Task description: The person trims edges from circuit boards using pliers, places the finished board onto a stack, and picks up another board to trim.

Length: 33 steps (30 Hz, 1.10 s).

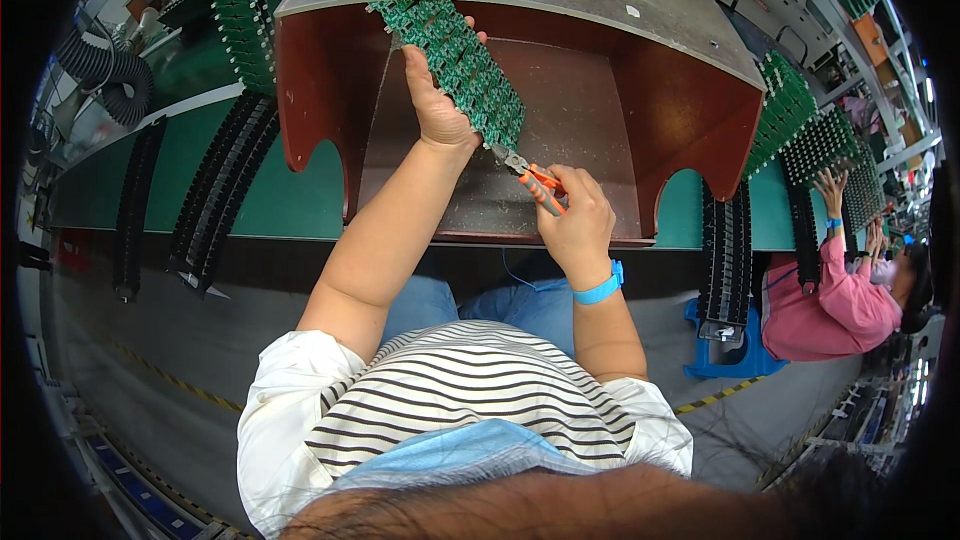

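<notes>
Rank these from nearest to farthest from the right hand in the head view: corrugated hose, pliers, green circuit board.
1. Pliers, in the right hand.
2. Green circuit board, in the left hand.
3. Corrugated hose, far left.

board panel (458, 65): green | plier handles (541, 192): orange, grey | wristband (598, 286): blue | shirt (480, 380): white, black-striped

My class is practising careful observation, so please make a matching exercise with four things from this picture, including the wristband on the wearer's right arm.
Things:
1. Pliers
2. Wristband
3. Circuit board panel
4. Open-fronted box

Colours and places:
A. Has red-brown side walls
B. Held in the left grip
C. Plain bright blue
D. Held in the right grip

Right pairs: 1-D; 2-C; 3-B; 4-A
</notes>
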Motion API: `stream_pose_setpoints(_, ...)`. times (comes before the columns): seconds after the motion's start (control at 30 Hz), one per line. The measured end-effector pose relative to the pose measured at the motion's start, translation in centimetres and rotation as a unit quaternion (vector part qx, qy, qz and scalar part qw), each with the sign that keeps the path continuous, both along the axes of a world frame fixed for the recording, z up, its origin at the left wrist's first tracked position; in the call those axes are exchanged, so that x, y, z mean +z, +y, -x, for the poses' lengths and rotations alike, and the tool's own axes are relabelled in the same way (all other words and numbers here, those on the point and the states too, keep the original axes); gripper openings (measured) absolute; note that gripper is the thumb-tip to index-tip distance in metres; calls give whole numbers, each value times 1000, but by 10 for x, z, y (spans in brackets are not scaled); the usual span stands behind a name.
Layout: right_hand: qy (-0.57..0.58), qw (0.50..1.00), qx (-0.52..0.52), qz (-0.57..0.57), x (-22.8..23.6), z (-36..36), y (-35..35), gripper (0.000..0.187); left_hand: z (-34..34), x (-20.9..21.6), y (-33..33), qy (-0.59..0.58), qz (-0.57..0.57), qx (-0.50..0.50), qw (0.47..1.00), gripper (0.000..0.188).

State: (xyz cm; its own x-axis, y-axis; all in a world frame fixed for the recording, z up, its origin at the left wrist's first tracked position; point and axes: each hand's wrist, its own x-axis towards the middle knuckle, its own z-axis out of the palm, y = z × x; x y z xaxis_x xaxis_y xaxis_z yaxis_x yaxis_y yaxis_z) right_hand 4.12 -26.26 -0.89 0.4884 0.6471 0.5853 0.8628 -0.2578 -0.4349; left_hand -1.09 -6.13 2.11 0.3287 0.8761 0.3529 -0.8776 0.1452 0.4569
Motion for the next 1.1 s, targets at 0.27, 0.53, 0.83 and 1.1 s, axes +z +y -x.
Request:
stream_pose_setpoints(0.27, 51, 998, -8, 36, -2, 1, 0, 31, 1, 1, -2, 12, 0, 3, 1000, 71)
stream_pose_setpoints(0.53, 89, 996, 4, 11, 4, 1, 2, 34, -1, -1, -4, 10, 2, -12, 1000, 71)
stream_pose_setpoints(0.83, 5, 1000, 15, -12, 5, 2, 14, 36, -2, -1, -9, 10, -2, -23, 1000, 71)
stream_pose_setpoints(1.1, 6, 1000, 20, -19, 6, 4, 17, 36, -2, -2, -8, 8, -4, -20, 1000, 70)
